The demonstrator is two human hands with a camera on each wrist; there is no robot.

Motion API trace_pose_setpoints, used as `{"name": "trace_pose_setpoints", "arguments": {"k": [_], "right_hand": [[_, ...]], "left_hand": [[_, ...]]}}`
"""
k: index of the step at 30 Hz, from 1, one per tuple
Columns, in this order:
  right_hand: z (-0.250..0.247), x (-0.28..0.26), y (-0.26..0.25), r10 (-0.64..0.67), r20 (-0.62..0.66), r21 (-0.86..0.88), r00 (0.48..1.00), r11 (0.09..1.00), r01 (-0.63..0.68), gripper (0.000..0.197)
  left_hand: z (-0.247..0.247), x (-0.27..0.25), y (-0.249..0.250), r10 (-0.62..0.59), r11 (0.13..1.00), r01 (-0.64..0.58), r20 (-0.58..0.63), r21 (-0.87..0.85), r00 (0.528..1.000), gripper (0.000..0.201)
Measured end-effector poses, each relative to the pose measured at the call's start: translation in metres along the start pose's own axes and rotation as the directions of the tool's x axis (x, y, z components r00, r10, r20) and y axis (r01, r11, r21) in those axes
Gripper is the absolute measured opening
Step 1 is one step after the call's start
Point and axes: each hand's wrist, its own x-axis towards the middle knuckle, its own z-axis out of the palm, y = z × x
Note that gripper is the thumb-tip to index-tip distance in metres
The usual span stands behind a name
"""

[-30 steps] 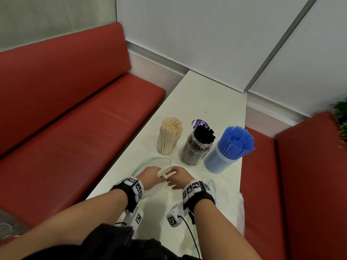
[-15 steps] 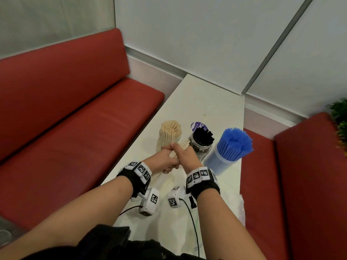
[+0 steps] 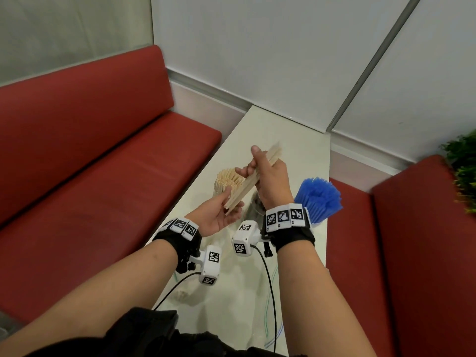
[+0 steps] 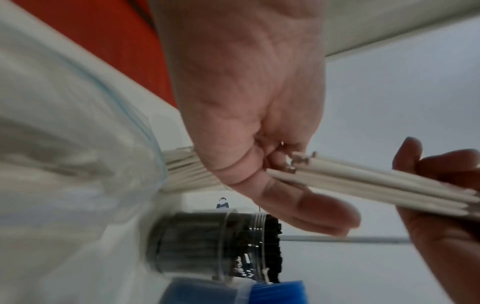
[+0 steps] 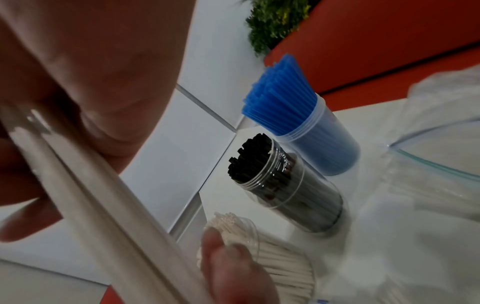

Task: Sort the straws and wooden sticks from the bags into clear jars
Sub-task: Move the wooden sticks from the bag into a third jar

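My right hand (image 3: 268, 176) (image 5: 91, 61) grips a bundle of wooden sticks (image 3: 242, 189) (image 4: 389, 185) (image 5: 91, 195), tilted up and away, above the jars. My left hand (image 3: 219, 215) (image 4: 246, 102) lies palm up under the bundle, and the lower stick ends butt against its fingers. Just beyond stands the clear jar of wooden sticks (image 3: 224, 179) (image 5: 272, 267). The jar of black straws (image 4: 207, 242) (image 5: 285, 185) is mostly hidden behind my right wrist in the head view. The jar of blue straws (image 3: 319, 199) (image 5: 311, 127) stands at the right.
The narrow white table (image 3: 296, 140) runs between two red benches (image 3: 103, 176). Clear plastic bags (image 5: 428, 185) (image 4: 64, 144) lie on the table near me, under my wrists. A green plant (image 3: 463, 171) sits at the far right.
Both hands rose from the bag on the table with the stick bundle. The right hand now holds it higher and tilted over the jars, and the left hand has slid down to the lower ends.
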Motion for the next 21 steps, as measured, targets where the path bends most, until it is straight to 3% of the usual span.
{"name": "trace_pose_setpoints", "arguments": {"k": [2, 4, 8, 14, 18, 21], "right_hand": [[0.006, -0.003, 0.001, 0.002, 0.029, -0.018, 1.0, 1.0, -0.001, 0.026], [0.009, -0.006, 0.004, 0.015, 0.05, -0.025, 0.999, 1.0, -0.014, 0.022], [0.009, -0.008, 0.006, 0.051, 0.087, -0.086, 0.995, 0.995, -0.043, 0.024], [0.008, -0.009, 0.002, 0.096, 0.127, -0.145, 0.987, 0.986, -0.077, 0.038], [-0.004, -0.006, -0.006, 0.182, 0.191, -0.372, 0.965, 0.923, -0.101, 0.026], [-0.015, -0.004, -0.011, 0.37, 0.192, -0.553, 0.909, 0.806, -0.212, 0.021]], "left_hand": [[0.001, 0.001, -0.001, -0.004, 0.976, 0.004, -0.001, -0.216, 1.0, 0.047], [-0.001, 0.0, -0.001, -0.017, 0.957, 0.013, -0.012, -0.291, 1.0, 0.038], [-0.005, 0.002, -0.002, -0.029, 0.961, 0.024, -0.014, -0.274, 0.999, 0.029], [-0.012, 0.003, -0.004, -0.029, 0.972, 0.052, 0.106, -0.228, 0.994, 0.028], [-0.017, 0.004, -0.008, -0.022, 0.985, 0.02, -0.014, -0.17, 1.0, 0.026], [-0.024, 0.005, -0.011, -0.007, 0.995, -0.007, -0.132, -0.102, 0.991, 0.022]]}}
